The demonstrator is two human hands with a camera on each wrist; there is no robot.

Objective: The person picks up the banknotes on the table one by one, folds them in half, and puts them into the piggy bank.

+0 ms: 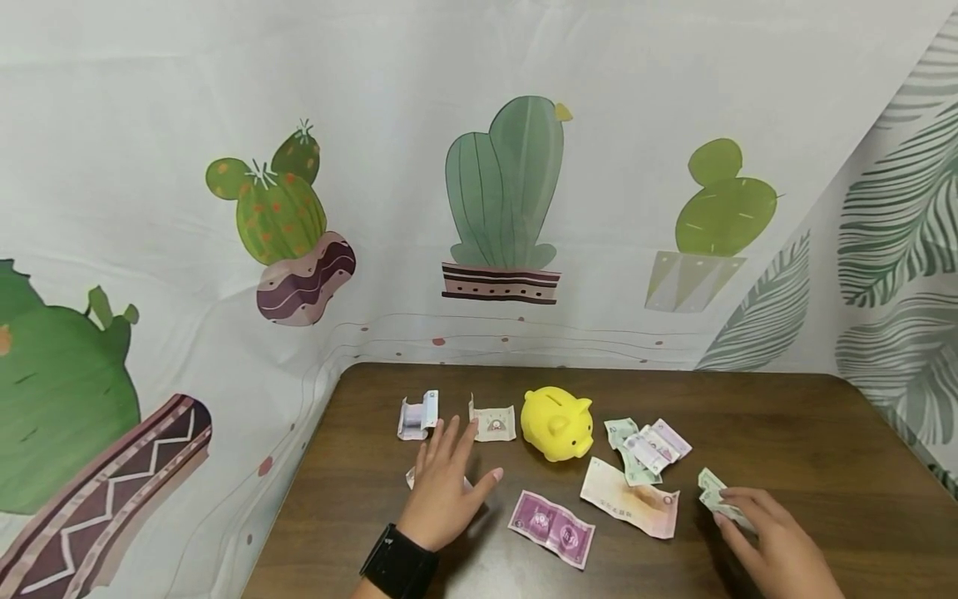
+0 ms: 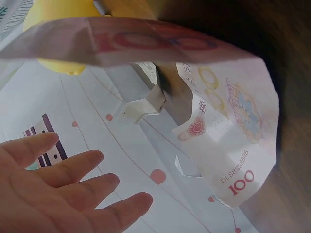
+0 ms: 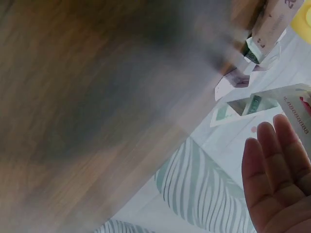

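Note:
My left hand [image 1: 443, 495], wearing a black band [image 1: 399, 562], spreads its fingers above a pale pink banknote [image 1: 412, 478] that it mostly hides. Up close, that curved note shows a red 100 [image 2: 241, 182], and the extended fingers [image 2: 77, 167] are apart from it. At the right, my right hand [image 1: 774, 541] reaches over a green banknote [image 1: 711, 482], thumb and fingers at its sides. Its fingers look straight in the right wrist view, in front of a folded note [image 3: 294, 109]. A yellow piggy bank [image 1: 555, 424] stands between the hands, further back.
A purple banknote [image 1: 552, 530] and an orange-brown one [image 1: 632, 499] lie toward the front. Behind are a pile of green and lilac notes [image 1: 657, 445], a tan folded note [image 1: 496, 424] and a bluish one [image 1: 416, 418]. A cactus-print cloth [image 1: 389, 208] hangs behind the brown table [image 1: 793, 433].

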